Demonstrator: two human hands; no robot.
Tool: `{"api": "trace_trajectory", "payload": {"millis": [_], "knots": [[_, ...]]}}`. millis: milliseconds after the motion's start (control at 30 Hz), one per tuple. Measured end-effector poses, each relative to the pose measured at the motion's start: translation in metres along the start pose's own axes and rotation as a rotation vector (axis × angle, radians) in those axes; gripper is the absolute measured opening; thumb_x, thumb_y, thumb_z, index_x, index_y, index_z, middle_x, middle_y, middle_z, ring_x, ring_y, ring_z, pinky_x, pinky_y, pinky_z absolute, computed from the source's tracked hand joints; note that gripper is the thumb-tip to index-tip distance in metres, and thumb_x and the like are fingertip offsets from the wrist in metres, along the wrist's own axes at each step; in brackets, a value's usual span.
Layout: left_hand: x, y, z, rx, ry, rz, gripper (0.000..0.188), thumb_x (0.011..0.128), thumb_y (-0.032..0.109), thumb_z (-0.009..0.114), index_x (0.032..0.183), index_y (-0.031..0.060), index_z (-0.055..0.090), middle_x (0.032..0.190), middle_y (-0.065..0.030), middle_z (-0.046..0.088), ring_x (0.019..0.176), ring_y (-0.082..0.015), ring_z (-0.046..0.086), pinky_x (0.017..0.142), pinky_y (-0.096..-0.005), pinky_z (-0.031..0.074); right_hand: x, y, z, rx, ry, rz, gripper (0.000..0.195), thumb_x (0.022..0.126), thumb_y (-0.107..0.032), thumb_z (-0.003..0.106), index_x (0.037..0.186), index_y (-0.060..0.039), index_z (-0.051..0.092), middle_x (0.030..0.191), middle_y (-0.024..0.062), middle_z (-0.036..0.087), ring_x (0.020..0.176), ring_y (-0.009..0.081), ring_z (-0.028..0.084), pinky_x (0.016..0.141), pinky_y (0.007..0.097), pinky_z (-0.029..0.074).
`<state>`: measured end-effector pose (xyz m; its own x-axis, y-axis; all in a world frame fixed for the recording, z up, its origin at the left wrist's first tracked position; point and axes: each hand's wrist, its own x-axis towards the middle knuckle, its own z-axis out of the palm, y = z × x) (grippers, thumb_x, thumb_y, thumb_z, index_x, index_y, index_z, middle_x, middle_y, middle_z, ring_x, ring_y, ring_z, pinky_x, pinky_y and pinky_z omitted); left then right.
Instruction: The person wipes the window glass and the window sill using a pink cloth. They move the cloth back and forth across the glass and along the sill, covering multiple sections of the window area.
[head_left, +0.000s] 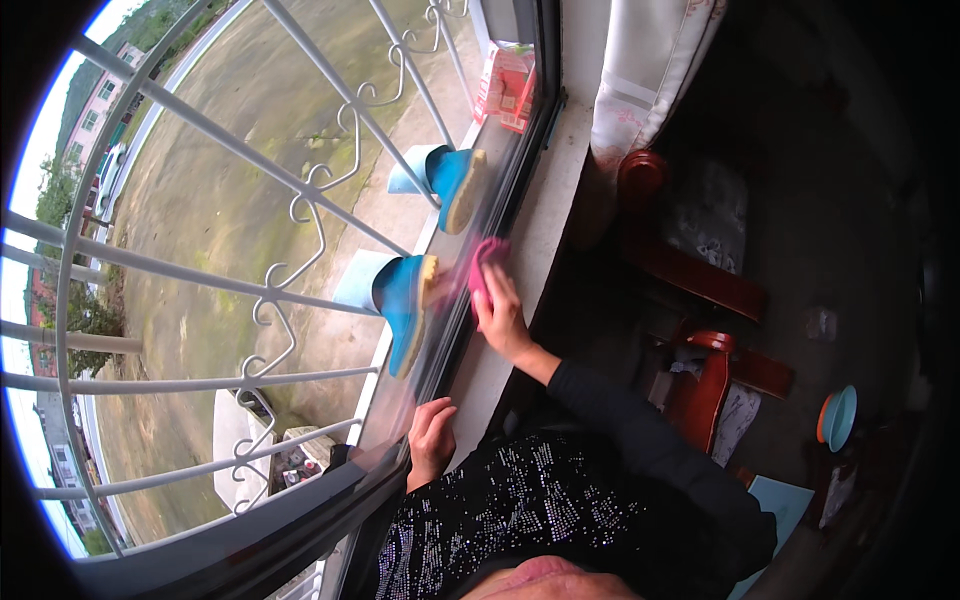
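Observation:
My right hand (501, 307) holds a bunched pink cloth (480, 274) against the window glass, just beside the dark window frame (463, 330). Close to my body, my left hand (432, 439) rests by the lower part of the frame, its fingers loosely bent and nothing visible in them. Beyond the glass, two blue boots with pale soles lie on the outer ledge: one boot (405, 311) near the cloth, the other boot (457, 184) farther up. A faint reflection of my right hand shows in the pane.
White metal security bars (247, 277) curve outside the window. A red and white package (510, 86) stands at the ledge's far end. Along the inner sill (551, 202) hangs a pale curtain (630, 75). Wooden furniture (701, 397) and a blue and orange basin (840, 418) are in the dim room at right.

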<state>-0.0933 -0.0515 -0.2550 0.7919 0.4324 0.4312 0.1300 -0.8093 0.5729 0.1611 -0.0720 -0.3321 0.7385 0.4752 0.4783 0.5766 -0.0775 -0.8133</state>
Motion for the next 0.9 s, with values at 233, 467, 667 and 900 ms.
{"api": "trace_trajectory", "payload": {"millis": [233, 467, 667, 900], "knots": [[0.061, 0.014, 0.015, -0.040, -0.058, 0.169, 0.029, 0.076, -0.018, 0.062, 0.099, -0.0020, 0.070, 0.109, -0.0167, 0.072, 0.098, -0.0362, 0.071, 0.083, -0.0421, 0.060, 0.141, 0.067, -0.013, -0.115, 0.184, 0.065, 0.041, 0.101, -0.009, 0.056, 0.138, 0.0101, 0.054, 0.134, 0.0307, 0.060, 0.121, 0.0492, 0.057, 0.106, 0.0520, 0.046], [0.089, -0.005, 0.034, 0.002, -0.064, 0.188, 0.028, 0.078, -0.015, 0.062, 0.100, -0.0008, 0.071, 0.111, -0.0152, 0.072, 0.100, -0.0346, 0.071, 0.086, -0.0414, 0.060, 0.065, 0.050, -0.027, 0.084, -0.072, 0.016, 0.044, 0.097, -0.005, 0.060, 0.139, 0.0087, 0.057, 0.139, 0.0345, 0.057, 0.132, 0.0493, 0.055, 0.113, 0.0491, 0.046], [0.083, -0.013, 0.038, 0.051, -0.098, 0.234, 0.024, 0.078, -0.012, 0.065, 0.098, 0.0001, 0.071, 0.109, -0.0128, 0.073, 0.095, -0.0319, 0.072, 0.082, -0.0397, 0.059, 0.156, 0.128, -0.101, 0.577, 0.083, 0.434, 0.038, 0.095, 0.001, 0.054, 0.130, 0.0029, 0.068, 0.097, 0.0024, 0.074, 0.079, 0.0062, 0.066, 0.069, 0.0228, 0.056], [0.088, -0.017, 0.044, 0.084, -0.108, 0.246, 0.024, 0.079, -0.011, 0.066, 0.099, 0.0005, 0.072, 0.108, -0.0122, 0.073, 0.094, -0.0312, 0.072, 0.082, -0.0395, 0.059, 0.258, 0.253, -0.127, -0.444, 0.192, 0.092, 0.034, 0.087, -0.001, 0.058, 0.117, -0.0084, 0.074, 0.121, 0.0141, 0.072, 0.115, 0.0377, 0.065, 0.099, 0.0477, 0.052]]}}
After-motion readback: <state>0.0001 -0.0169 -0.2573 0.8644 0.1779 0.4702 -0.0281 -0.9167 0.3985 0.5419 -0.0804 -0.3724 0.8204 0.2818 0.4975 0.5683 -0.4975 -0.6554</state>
